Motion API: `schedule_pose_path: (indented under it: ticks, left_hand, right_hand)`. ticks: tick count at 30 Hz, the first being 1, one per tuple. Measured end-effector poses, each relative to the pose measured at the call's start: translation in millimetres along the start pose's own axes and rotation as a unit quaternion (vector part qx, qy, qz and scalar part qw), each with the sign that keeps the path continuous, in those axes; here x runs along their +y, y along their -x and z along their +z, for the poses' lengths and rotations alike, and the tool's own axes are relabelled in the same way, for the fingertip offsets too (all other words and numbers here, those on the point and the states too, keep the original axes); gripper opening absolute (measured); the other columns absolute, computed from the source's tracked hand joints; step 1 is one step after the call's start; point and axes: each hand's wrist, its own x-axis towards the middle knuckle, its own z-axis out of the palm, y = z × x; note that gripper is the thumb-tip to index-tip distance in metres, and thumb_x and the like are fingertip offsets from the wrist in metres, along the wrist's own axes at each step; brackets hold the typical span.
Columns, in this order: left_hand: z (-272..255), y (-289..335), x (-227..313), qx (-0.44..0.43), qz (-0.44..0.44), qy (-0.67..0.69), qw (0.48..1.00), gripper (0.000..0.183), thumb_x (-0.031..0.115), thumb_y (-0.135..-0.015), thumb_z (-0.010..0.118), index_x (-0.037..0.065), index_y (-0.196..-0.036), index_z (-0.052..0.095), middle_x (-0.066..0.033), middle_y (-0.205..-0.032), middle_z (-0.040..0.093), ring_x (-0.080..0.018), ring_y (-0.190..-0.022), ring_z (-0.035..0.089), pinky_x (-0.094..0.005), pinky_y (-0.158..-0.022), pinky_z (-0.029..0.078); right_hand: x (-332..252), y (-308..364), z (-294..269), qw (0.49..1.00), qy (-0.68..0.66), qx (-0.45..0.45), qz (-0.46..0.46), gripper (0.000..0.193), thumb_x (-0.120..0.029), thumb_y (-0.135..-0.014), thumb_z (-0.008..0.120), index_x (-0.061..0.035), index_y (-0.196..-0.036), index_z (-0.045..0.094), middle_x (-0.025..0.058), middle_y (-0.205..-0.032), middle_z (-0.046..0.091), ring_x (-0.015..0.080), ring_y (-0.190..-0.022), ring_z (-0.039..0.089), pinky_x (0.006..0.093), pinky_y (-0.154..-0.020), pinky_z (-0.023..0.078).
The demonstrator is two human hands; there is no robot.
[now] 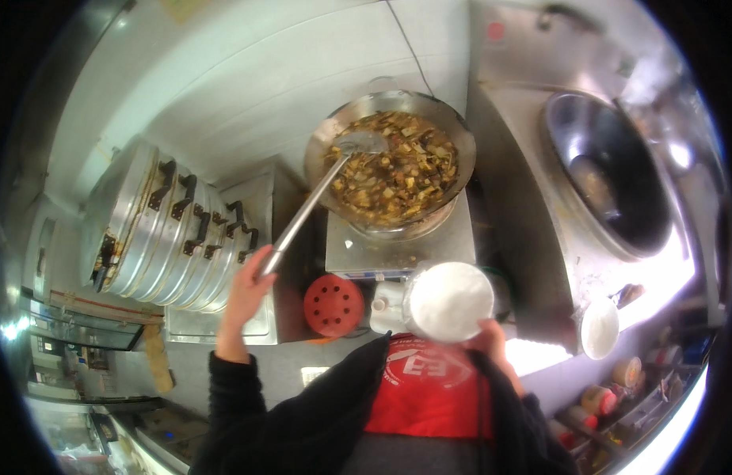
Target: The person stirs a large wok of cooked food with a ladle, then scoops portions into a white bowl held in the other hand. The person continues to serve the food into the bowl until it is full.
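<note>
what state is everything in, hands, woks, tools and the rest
left hand: closed around the utensil handle
right hand: gripping the white container's edge
long-handled utensil: slanted, head in the food
white container: held up, contents unclear
near wok: uncovered, largely filled
food: cut up, wet-looking
dark wok: uncovered, something pale inside
metal pots: stacked
red stool: nothing on top

Left hand [249, 286] is closed in a grip, forearm [236, 396] pointing far. Right hand [489, 340], slightly nearer, also grips.
</note>
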Motion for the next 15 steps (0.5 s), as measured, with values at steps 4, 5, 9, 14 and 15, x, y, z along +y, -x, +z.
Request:
schedule_pose_path:
  ticks: [4,5,9,14,15]
  left_hand:
    - [-68,15,42,-0.012,-0.007,-0.077,0.997,0.055,-0.004,-0.085,0.062,0.013,-0.137,0.056,-0.0052,-0.097,0.065,-0.0109,-0.079,0.057,-0.0271,-0.071,0.048]
    - [-79,18,55,-0.015,-0.017,-0.101,0.995,0.053,-0.003,-0.086,0.062,0.013,-0.136,0.058,-0.0063,-0.098,0.067,-0.0126,-0.081,0.058,-0.028,-0.073,0.048]
    - [-99,25,101,-0.009,-0.04,-0.219,0.975,0.049,-0.001,-0.086,0.063,0.012,-0.133,0.06,-0.0121,-0.108,0.069,-0.0214,-0.091,0.064,-0.0318,-0.083,0.048]
    - [-116,17,148,-0.034,-0.031,-0.315,0.948,0.048,0.003,-0.083,0.067,0.013,-0.129,0.062,-0.0154,-0.105,0.069,-0.0285,-0.091,0.065,-0.0343,-0.082,0.048]
    - [-118,16,156,-0.041,-0.051,-0.331,0.941,0.048,0.004,-0.082,0.067,0.013,-0.129,0.062,-0.0153,-0.104,0.069,-0.0288,-0.089,0.065,-0.0346,-0.081,0.048]
  right_hand:
    - [-2,-5,-2,0.997,-0.009,-0.07,0.017,0.06,-0.025,-0.087,0.058,0.001,-0.138,0.043,0.0183,-0.131,0.055,0.0306,-0.12,0.055,0.0394,-0.097,0.05]
    - [-2,-7,-2,0.999,0.019,-0.029,0.018,0.059,-0.025,-0.086,0.058,0.001,-0.138,0.044,0.0175,-0.13,0.056,0.0298,-0.117,0.056,0.0384,-0.095,0.051]
    - [-1,-19,0,1.0,0.02,-0.014,0.018,0.058,-0.025,-0.085,0.061,0.0013,-0.135,0.047,0.015,-0.122,0.06,0.026,-0.107,0.059,0.0333,-0.086,0.053]
    - [-3,-22,6,0.999,0.03,-0.015,0.042,0.057,-0.025,-0.084,0.062,0.0016,-0.133,0.049,0.0133,-0.116,0.062,0.0231,-0.1,0.06,0.0296,-0.077,0.053]
    - [-4,-23,8,0.998,0.029,-0.017,0.045,0.057,-0.025,-0.084,0.062,0.0015,-0.133,0.049,0.0134,-0.116,0.062,0.0232,-0.1,0.06,0.0297,-0.077,0.053]
